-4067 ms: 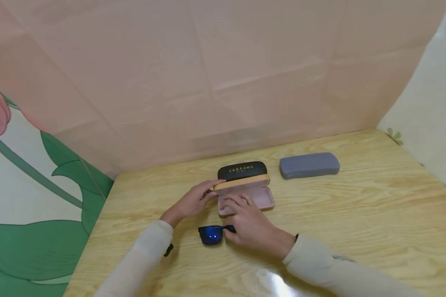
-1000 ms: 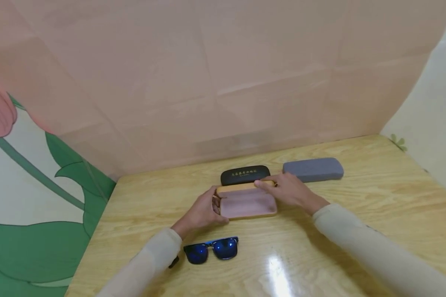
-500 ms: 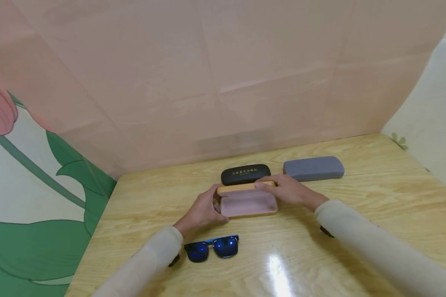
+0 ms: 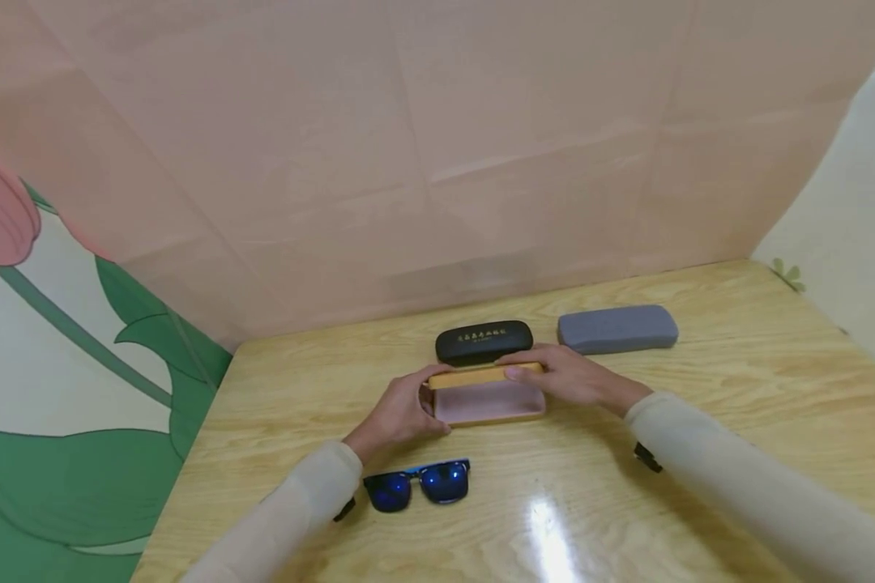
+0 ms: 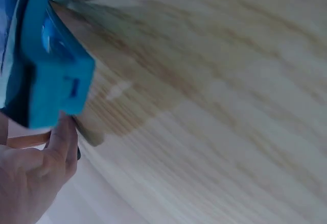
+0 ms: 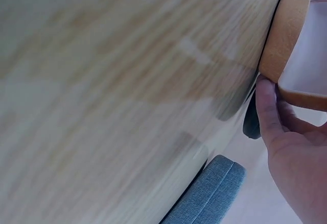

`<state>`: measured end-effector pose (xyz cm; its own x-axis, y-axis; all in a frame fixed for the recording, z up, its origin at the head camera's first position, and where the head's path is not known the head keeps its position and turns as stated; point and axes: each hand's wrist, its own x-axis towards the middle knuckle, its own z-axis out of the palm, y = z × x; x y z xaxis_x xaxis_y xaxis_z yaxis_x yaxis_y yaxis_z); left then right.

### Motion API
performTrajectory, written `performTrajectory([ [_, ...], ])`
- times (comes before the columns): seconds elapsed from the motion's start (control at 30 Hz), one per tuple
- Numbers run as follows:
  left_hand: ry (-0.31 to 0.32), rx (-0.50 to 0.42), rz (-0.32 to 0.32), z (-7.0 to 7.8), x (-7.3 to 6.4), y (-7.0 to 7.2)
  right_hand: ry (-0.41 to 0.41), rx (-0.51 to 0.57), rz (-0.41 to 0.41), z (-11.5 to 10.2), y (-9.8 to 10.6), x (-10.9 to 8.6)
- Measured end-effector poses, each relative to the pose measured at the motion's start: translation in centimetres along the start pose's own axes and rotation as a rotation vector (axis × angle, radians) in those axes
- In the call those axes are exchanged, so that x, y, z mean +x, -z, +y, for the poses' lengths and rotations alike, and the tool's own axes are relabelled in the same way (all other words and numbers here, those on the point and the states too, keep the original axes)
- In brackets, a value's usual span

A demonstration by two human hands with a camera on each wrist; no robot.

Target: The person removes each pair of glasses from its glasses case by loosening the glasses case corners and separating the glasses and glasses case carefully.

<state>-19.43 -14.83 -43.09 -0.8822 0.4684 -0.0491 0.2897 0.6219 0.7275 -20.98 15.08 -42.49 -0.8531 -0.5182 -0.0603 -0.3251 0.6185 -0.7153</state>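
Observation:
An orange-yellow glasses case (image 4: 488, 421) with a pale pink lining lies partly open on the table in the head view. My left hand (image 4: 397, 411) grips its left end, thumb at the front edge. On the right, my right hand (image 4: 565, 374) pinches the lid (image 4: 474, 376), its thumb on the front rim. Sunglasses (image 4: 417, 486) with blue mirrored lenses lie on the table in front of the case. The right wrist view shows the fingers (image 6: 268, 104) against the case's orange edge (image 6: 286, 30). In the left wrist view, a bright blue piece hides part of the left hand (image 5: 36, 168).
Directly behind the orange case sits a black glasses case (image 4: 484, 342) with gold lettering, close to the right fingers. A grey-blue glasses case (image 4: 618, 329) lies shut at the back right. Pink sheeting (image 4: 408, 162) hangs behind the wood-grain table (image 4: 299, 364).
About four seconds ago my right hand was at the sunglasses and the case's front; now it holds the lid's right end. The lid has tipped slightly lower over the last second.

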Motion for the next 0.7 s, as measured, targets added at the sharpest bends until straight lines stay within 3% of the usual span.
performTrajectory([
  [0.13, -0.013, -0.029, -0.002, -0.11, 0.03, -0.01, -0.001, 0.014, -0.004, 0.05, 0.00, -0.08],
  [0.4, -0.009, 0.018, 0.031, -0.17, -0.08, -0.10, 0.020, -0.042, 0.009, 0.14, -0.29, -0.51],
  [0.7, -0.027, 0.077, 0.055, -0.27, 0.02, -0.18, 0.125, -0.152, 0.045, 0.15, -0.48, -0.71],
])
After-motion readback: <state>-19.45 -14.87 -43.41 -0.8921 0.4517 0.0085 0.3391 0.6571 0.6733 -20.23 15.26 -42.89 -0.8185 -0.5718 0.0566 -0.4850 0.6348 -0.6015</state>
